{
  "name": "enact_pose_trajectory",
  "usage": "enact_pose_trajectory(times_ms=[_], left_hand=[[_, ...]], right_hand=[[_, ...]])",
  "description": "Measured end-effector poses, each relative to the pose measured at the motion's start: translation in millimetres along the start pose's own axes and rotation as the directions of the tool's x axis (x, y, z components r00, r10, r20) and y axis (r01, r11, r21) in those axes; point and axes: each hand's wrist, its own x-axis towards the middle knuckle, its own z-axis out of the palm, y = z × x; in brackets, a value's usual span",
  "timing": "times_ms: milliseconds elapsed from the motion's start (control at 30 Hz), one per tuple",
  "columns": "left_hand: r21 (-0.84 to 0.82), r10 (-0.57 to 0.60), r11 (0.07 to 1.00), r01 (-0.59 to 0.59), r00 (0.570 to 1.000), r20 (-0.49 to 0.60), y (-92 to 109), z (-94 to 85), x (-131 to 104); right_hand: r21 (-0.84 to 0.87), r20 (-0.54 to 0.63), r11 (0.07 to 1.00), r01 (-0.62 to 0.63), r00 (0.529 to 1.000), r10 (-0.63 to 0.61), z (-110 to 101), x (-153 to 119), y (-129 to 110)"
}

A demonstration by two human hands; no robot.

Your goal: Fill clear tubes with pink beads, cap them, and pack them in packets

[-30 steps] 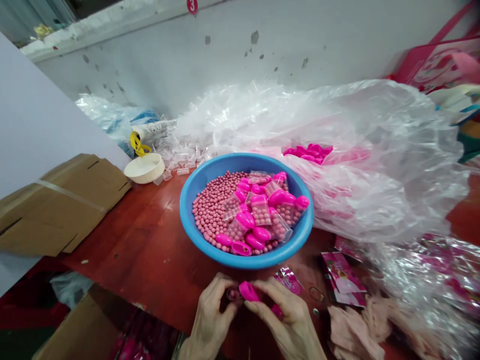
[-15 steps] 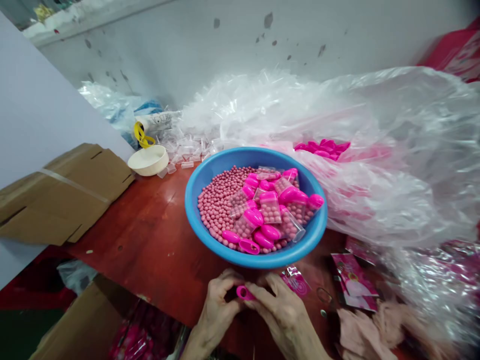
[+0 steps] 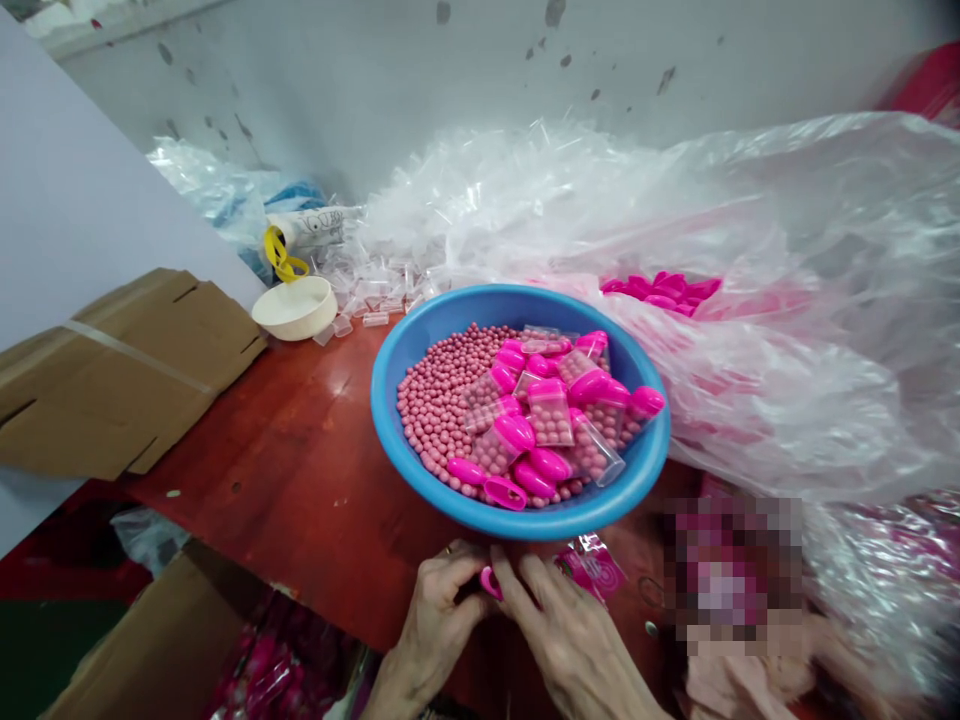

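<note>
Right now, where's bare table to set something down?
Red table between cardboard and blue bowl, nearer than the white dish. Crowded: plastic bags behind and right; left hand and right hand in front, at a pink cap.

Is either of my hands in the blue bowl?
No, the left hand and right hand are in front of the bowl, a pink cap between them.

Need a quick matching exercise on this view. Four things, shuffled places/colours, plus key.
Things:
1. Left hand and right hand
2. Basin
3. Loose small beads
4. Shallow round tub

Places/colours:
A. Off-white
B. Inside the basin, mostly its left side
C. On the basin's near side, a bright-pink piece between them
D. Blue

Pairs: 1-C, 2-D, 3-B, 4-A
</note>
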Motion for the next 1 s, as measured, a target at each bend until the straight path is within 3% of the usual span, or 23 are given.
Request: enact_pose_trajectory(times_ms=[300, 500, 600, 733, 867, 1000], left_hand=[[-0.035, -0.061, 0.997, 0.063, 0.996, 0.059, 1, -1.1, 4], [-0.112, -0.191, 0.975, 0.192, 0.981, 0.023, 6, 9.3, 3], [-0.16, -0.242, 0.957, 0.244, 0.97, 0.031, 8, 13.9, -1], [-0.19, -0.242, 0.95, 0.249, 0.969, 0.055, 18, 8.8, -6], [-0.124, -0.194, 0.973, 0.197, 0.98, 0.033, 31, 4.1, -13], [-0.082, -0.197, 0.977, 0.197, 0.98, 0.007, 41, 10.2, -20]], right_hand=[[-0.307, 0.214, 0.933, 0.188, 0.969, -0.125, -17, 3, -4], [-0.06, 0.075, 0.985, 0.163, 0.984, -0.158, -5, -2, 27], [0.005, 0.056, 0.994, 0.113, 0.992, -0.113, 4, -15, 37], [0.067, 0.076, 0.998, 0.003, 0.997, -0.008, 6, -30, 32], [0.108, 0.135, 0.994, -0.032, 0.991, 0.017, -9, -32, 23], [0.126, 0.156, 0.991, -0.054, 0.987, 0.034, -21, -30, 15]])
